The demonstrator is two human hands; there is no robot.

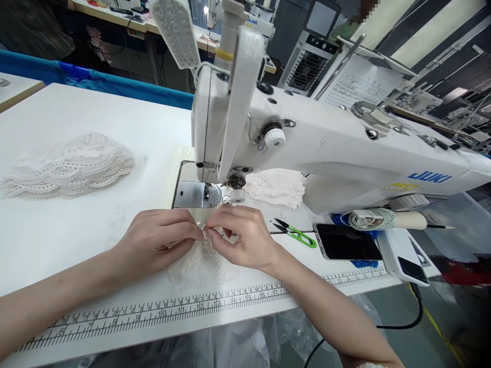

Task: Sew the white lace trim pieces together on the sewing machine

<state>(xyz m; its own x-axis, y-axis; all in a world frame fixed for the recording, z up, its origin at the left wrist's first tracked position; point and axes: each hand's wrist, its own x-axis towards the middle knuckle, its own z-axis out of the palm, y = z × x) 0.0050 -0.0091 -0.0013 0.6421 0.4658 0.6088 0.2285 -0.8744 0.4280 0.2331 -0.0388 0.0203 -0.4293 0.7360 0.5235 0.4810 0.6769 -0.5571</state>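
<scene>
A piece of white lace fabric [201, 263] lies on the table in front of the sewing machine [318, 138]. My left hand [161, 237] pinches its upper edge from the left, thumb and fingers pressed together. From the right, my right hand [241, 235] pinches the same edge, its fingertips almost meeting those of the left. Just beyond the fingers are the needle plate [192, 195] and presser foot [207, 193]. The exact bit of lace between the fingertips is hidden.
Stacked lace pieces [72, 166] lie at the left, and more lace [276, 186] sits under the machine arm. Green thread snips [295, 233], a phone [347, 242] and a white power bank [401, 255] lie to the right. A printed ruler [199, 304] runs along the front edge.
</scene>
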